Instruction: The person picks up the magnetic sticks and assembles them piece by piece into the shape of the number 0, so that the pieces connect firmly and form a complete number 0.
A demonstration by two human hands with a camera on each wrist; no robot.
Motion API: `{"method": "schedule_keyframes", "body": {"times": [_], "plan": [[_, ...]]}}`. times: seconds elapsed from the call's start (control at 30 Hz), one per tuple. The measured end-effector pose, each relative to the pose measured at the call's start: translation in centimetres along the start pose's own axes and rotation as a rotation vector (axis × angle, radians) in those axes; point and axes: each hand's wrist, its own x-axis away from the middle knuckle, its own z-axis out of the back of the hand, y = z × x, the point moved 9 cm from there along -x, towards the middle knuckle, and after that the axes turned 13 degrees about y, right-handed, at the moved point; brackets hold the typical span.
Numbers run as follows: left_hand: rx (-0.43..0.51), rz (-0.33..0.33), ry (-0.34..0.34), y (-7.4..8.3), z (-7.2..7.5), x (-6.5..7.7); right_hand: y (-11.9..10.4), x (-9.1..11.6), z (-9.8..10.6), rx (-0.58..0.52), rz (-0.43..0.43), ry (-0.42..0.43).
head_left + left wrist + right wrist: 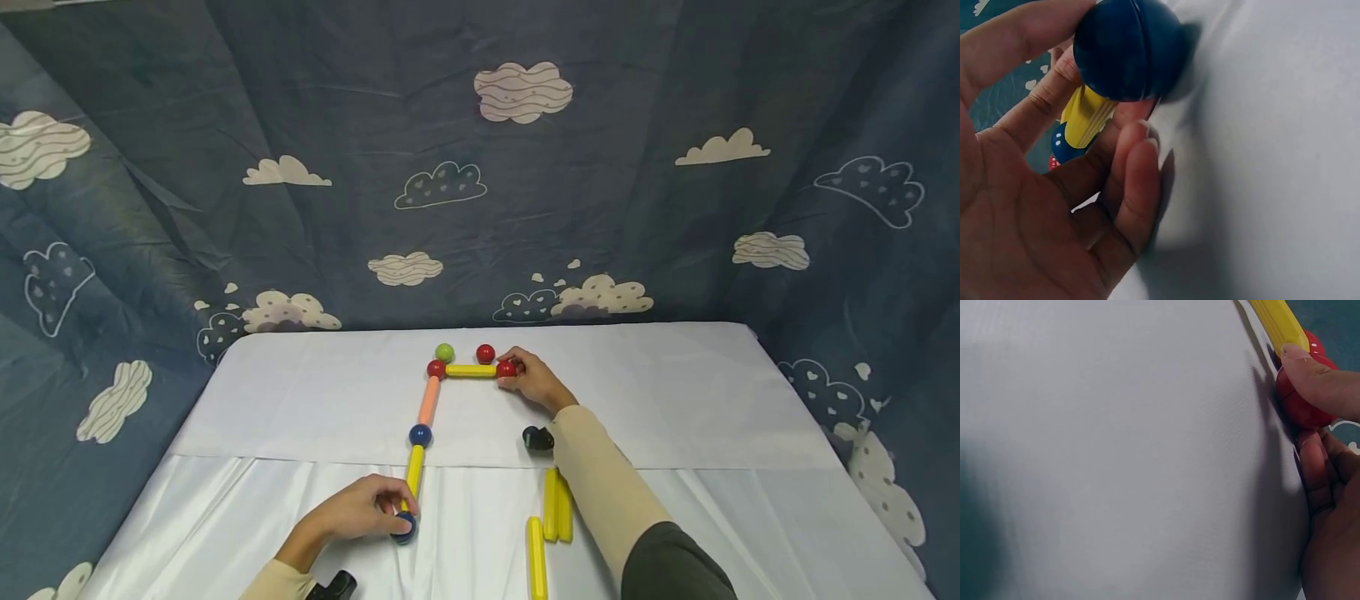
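Observation:
On the white cloth a bent chain of sticks and balls is laid out. My left hand [358, 510] pinches the dark blue ball [1129, 53] at its near end, thumb on one side. From there a yellow stick [415, 468] leads to a second blue ball [421, 435]. Beyond it, a salmon-coloured stick [428, 402] reaches a red corner ball [436, 369]. Another yellow stick [471, 371] runs right from that corner to a red end ball [506, 369]. Thumb and fingers of my right hand [538, 382] hold this end ball; its far side is hidden.
Behind the top yellow stick lie a green ball [445, 352] and a loose red ball [485, 354]. Two yellow sticks [551, 504] lie side by side near my right forearm, with a third yellow stick [536, 558] closer to me. A dark cloud-patterned curtain [450, 125] hangs behind the table.

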Motion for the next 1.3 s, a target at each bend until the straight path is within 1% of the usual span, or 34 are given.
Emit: {"method": "schedule_keyframes", "body": {"times": [0.17,0.27,0.4,0.57,0.67,0.77,0.83,0.93,1.0,1.07,1.2,1.3], "plan": [[0.008,0.006,-0.021,0.0,0.0,-0.1,0.1,-0.1,0.1,-0.022,-0.022,-0.002],[-0.001,0.021,-0.026,-0.1,0.0,-0.2,0.1,-0.2,0.2,-0.021,-0.024,0.007],[-0.022,0.049,-0.014,-0.2,-0.1,-0.3,0.1,-0.3,0.0,-0.011,-0.03,0.016],[-0.031,0.044,0.0,-0.1,-0.3,-0.3,0.6,-0.3,0.2,0.009,-0.058,0.037],[-0.033,0.036,0.001,-0.1,-0.5,-0.3,0.7,-0.1,0.2,0.005,-0.057,0.046],[-0.044,0.027,-0.005,-0.2,-0.8,-0.1,0.7,0.3,0.3,0.023,-0.055,0.028],[-0.049,0.035,-0.013,-0.4,-1.0,-0.1,0.8,0.7,0.5,0.044,-0.057,0.011],[-0.048,0.038,-0.018,-0.5,-1.0,0.0,0.3,1.5,1.0,0.055,-0.034,-0.014],[-0.051,0.043,-0.009,-0.6,-0.9,0.0,-0.2,2.0,1.4,0.05,-0.008,-0.026],[-0.052,0.036,-0.005,-0.5,-0.7,0.1,-0.9,2.8,1.6,0.057,0.037,-0.052],[-0.048,0.021,-0.015,-0.4,-0.5,0.3,-1.9,4.5,2.2,0.114,0.102,-0.102],[-0.04,0.01,0.001,-0.2,-0.2,0.2,-3.0,6.0,2.5,0.125,0.177,-0.175]]}}
